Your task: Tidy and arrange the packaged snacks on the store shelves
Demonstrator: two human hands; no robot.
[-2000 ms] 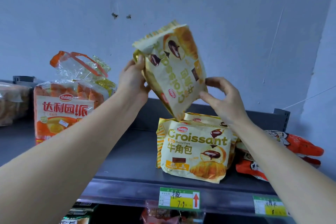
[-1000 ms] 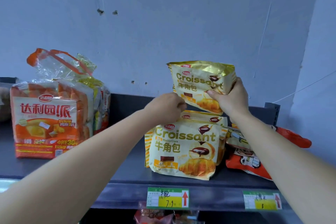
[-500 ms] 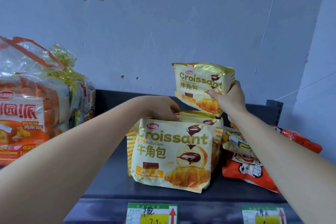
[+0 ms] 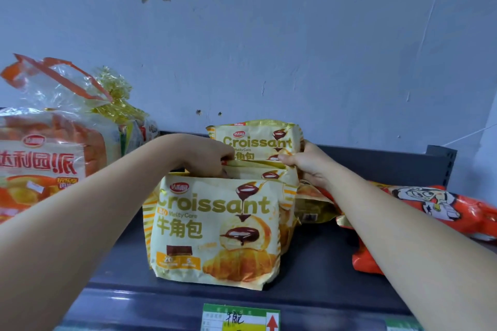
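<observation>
Rear pack (image 4: pixel 258 140) of croissants: upright at the back of the row on the shelf (image 4: pixel 322 277), lower half hidden. Right hand (image 4: pixel 309 166) grips its right edge, fingers curled round it, thumb on the front. Left hand (image 4: pixel 207 158) is just beside it, fingers curled down into the row; tips hidden, they seem to pinch the top of the middle pack (image 4: pixel 263 172). Front pack (image 4: pixel 215 231) stands upright near the shelf lip. Orange bag (image 4: pixel 443 212) lies to the right, bread bag (image 4: pixel 48 158) stands to the left. Price tag (image 4: pixel 239 320) below.
</observation>
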